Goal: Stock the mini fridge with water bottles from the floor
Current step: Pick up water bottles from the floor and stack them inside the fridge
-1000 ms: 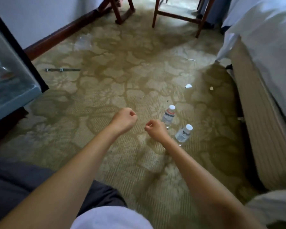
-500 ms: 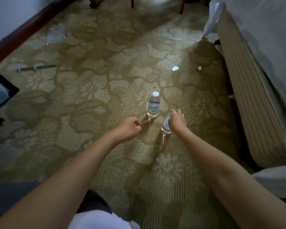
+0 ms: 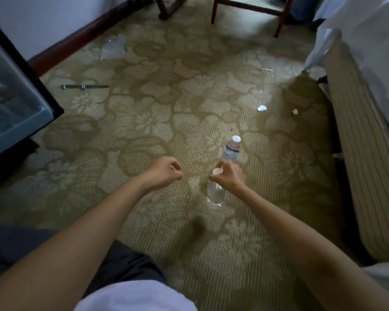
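Right hand (image 3: 228, 176): gripping clear plastic water bottle (image 3: 215, 194) by neck.
Left hand (image 3: 164, 172): curling fist-like, holding nothing.
Labelled white-capped bottle (image 3: 231, 150): standing upright on green floral carpet (image 3: 144, 122).

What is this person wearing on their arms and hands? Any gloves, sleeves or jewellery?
Nothing that shows. The left hand and right hand are bare, with no gloves, rings or watch visible, and no sleeve covers either arm down to the frame edge. Lower down are a white garment and dark trousers.
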`<act>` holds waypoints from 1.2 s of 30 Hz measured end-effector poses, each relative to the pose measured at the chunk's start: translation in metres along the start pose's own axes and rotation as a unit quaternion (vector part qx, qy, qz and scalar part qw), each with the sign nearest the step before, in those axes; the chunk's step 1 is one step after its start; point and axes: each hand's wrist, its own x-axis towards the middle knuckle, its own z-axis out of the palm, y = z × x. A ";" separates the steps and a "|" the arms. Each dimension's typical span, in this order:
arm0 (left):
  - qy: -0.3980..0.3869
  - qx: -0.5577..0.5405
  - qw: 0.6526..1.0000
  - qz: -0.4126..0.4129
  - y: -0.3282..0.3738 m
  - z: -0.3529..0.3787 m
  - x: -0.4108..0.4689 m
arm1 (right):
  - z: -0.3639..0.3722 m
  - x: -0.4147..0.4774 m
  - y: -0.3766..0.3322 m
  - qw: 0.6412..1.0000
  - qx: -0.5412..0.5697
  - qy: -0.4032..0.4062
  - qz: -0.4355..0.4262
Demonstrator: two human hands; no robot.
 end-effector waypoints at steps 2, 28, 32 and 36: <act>0.008 -0.008 1.000 -0.015 -0.016 -0.012 -0.001 | 0.008 -0.004 -0.030 0.997 0.032 -0.041 -0.058; 0.399 -0.180 0.895 -0.093 -0.221 -0.309 -0.147 | 0.120 -0.024 -0.479 0.811 0.311 -0.431 -0.243; 0.469 -0.320 0.815 -0.114 -0.256 -0.342 -0.178 | 0.177 -0.040 -0.512 0.817 0.150 -0.468 -0.301; 0.523 -0.375 0.750 -0.153 -0.298 -0.362 -0.205 | 0.228 -0.075 -0.561 0.769 0.069 -0.528 -0.353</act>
